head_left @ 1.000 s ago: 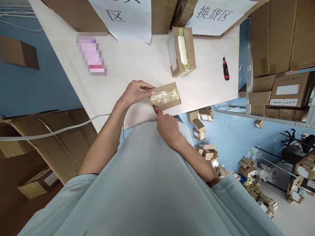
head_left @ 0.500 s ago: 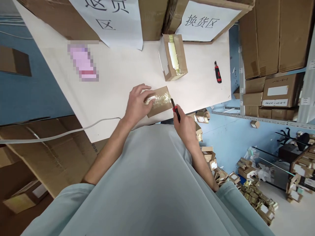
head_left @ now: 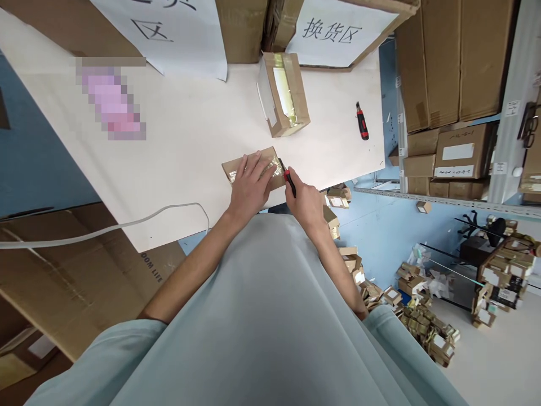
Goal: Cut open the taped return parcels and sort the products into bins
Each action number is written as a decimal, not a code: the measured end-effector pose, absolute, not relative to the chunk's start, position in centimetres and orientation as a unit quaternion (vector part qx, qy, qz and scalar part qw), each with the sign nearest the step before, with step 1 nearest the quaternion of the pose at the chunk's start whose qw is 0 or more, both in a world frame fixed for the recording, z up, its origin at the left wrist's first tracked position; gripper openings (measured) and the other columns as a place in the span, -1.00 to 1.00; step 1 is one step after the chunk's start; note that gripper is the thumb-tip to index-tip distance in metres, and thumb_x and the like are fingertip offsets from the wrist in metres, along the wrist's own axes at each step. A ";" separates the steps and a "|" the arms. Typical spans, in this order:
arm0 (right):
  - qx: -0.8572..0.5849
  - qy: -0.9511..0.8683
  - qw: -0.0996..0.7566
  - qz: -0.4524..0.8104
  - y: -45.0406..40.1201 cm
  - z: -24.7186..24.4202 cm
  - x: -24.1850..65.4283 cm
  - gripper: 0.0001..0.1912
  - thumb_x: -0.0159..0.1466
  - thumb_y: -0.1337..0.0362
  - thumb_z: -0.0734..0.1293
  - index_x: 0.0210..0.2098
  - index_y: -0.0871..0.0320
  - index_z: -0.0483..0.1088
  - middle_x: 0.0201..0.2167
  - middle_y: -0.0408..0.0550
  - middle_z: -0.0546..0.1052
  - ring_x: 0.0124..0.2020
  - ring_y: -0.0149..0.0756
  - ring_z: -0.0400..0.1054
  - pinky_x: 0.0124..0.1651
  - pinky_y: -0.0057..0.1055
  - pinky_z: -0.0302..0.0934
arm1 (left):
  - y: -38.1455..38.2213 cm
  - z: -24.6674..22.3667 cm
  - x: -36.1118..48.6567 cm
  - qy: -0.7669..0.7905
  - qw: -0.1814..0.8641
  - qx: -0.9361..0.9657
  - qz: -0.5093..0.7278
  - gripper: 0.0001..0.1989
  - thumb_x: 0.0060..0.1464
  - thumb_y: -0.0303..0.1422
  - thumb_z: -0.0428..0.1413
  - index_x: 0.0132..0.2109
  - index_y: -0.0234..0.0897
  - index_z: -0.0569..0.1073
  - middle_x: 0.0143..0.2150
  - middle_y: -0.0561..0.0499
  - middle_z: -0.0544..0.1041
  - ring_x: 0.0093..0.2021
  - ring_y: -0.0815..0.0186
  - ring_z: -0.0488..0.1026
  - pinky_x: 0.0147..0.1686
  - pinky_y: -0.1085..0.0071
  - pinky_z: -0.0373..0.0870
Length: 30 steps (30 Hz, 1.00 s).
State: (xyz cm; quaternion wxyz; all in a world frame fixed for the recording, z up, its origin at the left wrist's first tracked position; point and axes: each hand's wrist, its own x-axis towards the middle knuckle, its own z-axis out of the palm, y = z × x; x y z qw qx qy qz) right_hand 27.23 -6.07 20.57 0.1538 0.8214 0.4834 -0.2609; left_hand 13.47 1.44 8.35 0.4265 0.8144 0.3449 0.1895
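A small cardboard box [head_left: 231, 167] with shiny clear tape on top lies near the front edge of the white table. My left hand [head_left: 250, 183] rests flat on it, fingers stretched out over the tape and hiding much of the top. In my right hand [head_left: 305, 204] is a black and red utility knife [head_left: 288, 176], gripped by its handle. The knife's tip meets the right end of the box, at the end of the tape; how deep the blade sits cannot be seen.
Behind stands a taped carton [head_left: 284, 96] in front of large boxes with paper signs [head_left: 332, 31]. A second utility knife [head_left: 362, 121] lies at right. At left are a blurred pink item [head_left: 110, 101] and a white cable [head_left: 160, 212]. Stacked cartons [head_left: 456, 149] fill a shelf.
My left hand has gone from holding the box's left side to lying flat across its top. The knife stays at the box's right end. The whole view has shifted somewhat.
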 end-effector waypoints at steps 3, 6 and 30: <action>0.815 0.489 0.160 -0.266 -5.7 20.3 27.2 -0.35 0.66 0.19 -0.02 0.69 0.15 0.00 0.12 0.19 0.72 0.07 0.03 0.63 0.11 -0.22 0.40 | 1.2 8.2 13.6 0.347 0.419 0.817 0.192 -0.51 0.52 -0.04 -0.01 0.46 0.04 0.43 0.46 -0.14 0.51 0.66 -0.11 0.14 0.65 -0.38 -0.16; 0.814 0.486 0.171 -0.269 -5.3 20.4 26.8 -0.36 0.67 0.21 -0.02 0.68 0.16 0.00 0.12 0.21 0.72 0.07 0.03 0.63 0.14 -0.20 0.40 | 1.1 8.1 13.6 0.344 0.413 0.821 0.192 -0.52 0.55 -0.09 -0.07 0.45 0.03 0.44 0.48 -0.12 0.49 0.67 -0.06 0.14 0.66 -0.35 -0.14; 0.833 0.454 0.186 -0.256 -5.1 20.1 25.3 -0.37 0.68 0.25 -0.04 0.68 0.16 -0.02 0.08 0.18 0.72 -0.01 -0.06 0.65 0.09 -0.25 0.44 | 0.8 8.3 13.3 0.346 0.440 0.806 0.192 -0.53 0.57 -0.11 -0.11 0.46 0.08 0.43 0.52 -0.08 0.45 0.69 -0.02 0.09 0.68 -0.30 -0.19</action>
